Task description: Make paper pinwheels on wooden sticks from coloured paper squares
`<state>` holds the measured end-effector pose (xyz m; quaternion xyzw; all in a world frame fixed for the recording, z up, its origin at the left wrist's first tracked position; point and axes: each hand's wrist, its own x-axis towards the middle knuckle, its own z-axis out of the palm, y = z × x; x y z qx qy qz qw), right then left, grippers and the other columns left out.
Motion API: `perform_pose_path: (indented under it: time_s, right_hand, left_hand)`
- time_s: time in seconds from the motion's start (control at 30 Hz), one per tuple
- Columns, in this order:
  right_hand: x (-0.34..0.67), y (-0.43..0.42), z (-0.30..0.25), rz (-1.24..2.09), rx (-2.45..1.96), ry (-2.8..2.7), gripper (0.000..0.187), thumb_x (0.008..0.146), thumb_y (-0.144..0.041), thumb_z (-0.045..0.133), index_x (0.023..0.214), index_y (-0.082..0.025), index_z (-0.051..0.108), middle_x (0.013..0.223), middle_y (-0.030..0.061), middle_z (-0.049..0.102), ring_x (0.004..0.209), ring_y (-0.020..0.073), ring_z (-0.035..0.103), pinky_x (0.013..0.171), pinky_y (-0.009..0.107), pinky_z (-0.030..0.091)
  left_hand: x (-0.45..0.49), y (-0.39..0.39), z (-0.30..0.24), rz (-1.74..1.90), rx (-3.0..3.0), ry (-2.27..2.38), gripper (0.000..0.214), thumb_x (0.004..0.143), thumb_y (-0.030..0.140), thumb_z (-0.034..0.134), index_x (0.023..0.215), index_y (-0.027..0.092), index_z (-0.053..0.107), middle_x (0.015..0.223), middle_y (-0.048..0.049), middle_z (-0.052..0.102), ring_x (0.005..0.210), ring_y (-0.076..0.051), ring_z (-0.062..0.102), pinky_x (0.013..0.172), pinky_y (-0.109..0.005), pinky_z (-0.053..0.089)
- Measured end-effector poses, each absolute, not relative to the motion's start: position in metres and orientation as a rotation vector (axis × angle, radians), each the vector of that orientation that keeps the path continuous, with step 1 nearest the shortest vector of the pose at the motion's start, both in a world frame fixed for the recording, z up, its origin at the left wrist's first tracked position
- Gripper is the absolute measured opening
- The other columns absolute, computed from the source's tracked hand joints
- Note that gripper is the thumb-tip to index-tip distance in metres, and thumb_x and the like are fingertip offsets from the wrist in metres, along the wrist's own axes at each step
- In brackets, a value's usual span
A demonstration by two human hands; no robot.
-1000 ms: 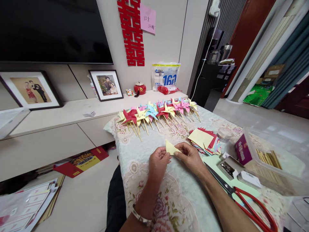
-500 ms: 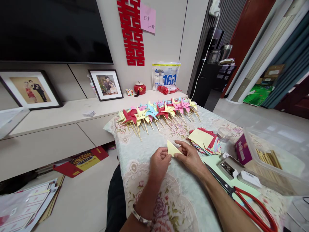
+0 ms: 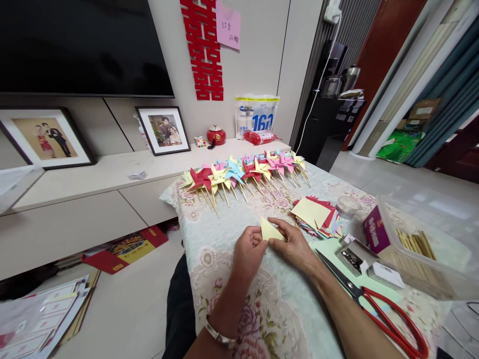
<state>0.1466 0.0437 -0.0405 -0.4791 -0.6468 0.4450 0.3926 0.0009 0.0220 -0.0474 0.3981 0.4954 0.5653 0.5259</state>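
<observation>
Folded pale-yellow paper (image 3: 270, 231), a triangle w/ its tip up, sits just L of & a bit nearer than the paper stack (image 3: 312, 213) (landmark), over the cloth-covered bench (image 3: 220, 239); can't tell if it touches the cloth. L hand (image 3: 247, 252) has its fingers curled in, almost no gap, pinching the paper's L edge. R hand (image 3: 295, 247) pinches the R corner b/w thumb & bent fingers, also closed down on it. Silver bracelet (image 3: 220, 337) on L wrist.

Stack: loose pile, red/blue/pink edges, yellow sheet on top. Just R of it, a round clear container (image 3: 349, 207). Nearer side of stack: pale-green sheet (image 3: 325, 246), w/ an open small box (image 3: 365, 249) of metal bits, a white box (image 3: 385, 275) beside that, & red-handled scissors (image 3: 353, 290) lying partly on the sheet. Further R of stack: clear tub (image 3: 415, 279) w/ wooden sticks (image 3: 417, 243) inside.

Beyond stack, to L: row of pinwheels (image 3: 235, 172), red/yellow/blue/pink, sticks pointing back twd the person. Well behind stack, on the low cabinet (image 3: 108, 174): printed bag (image 3: 258, 112), red pot (image 3: 216, 135), puzzle cube (image 3: 200, 142), framed photos (image 3: 164, 130).
</observation>
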Motion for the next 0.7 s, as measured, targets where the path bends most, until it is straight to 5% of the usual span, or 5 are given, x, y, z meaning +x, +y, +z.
perform_pose_path:
  time_s: [0.17, 0.7]
  right_hand:
    - [0.147, 0.045, -0.042, 1.093, -1.227, -1.65, 0.061, 0.071, -0.022, 0.065, 0.131, -0.015, 0.06, 0.096, 0.0052, 0.071, 0.081, 0.0199, 0.062, 0.069, 0.029, 0.047]
    - [0.148, 0.048, -0.042, 1.181, -1.173, -1.472, 0.056, 0.069, -0.028, 0.07, 0.123, -0.015, 0.063, 0.065, -0.0044, 0.058, 0.054, 0.012, 0.048, 0.052, 0.025, 0.037]
  left_hand:
    - [0.002, 0.024, -0.046, 1.364, 0.889, 1.181, 0.031, 0.054, 0.02, 0.075, 0.082, 0.018, 0.061, 0.055, 0.0059, 0.058, 0.048, -0.01, 0.053, 0.046, -0.021, 0.045]
    - [-0.001, 0.032, -0.057, 1.43, 0.76, 1.175, 0.035, 0.054, 0.025, 0.076, 0.084, 0.016, 0.06, 0.062, 0.0017, 0.063, 0.052, -0.013, 0.06, 0.047, -0.023, 0.046]
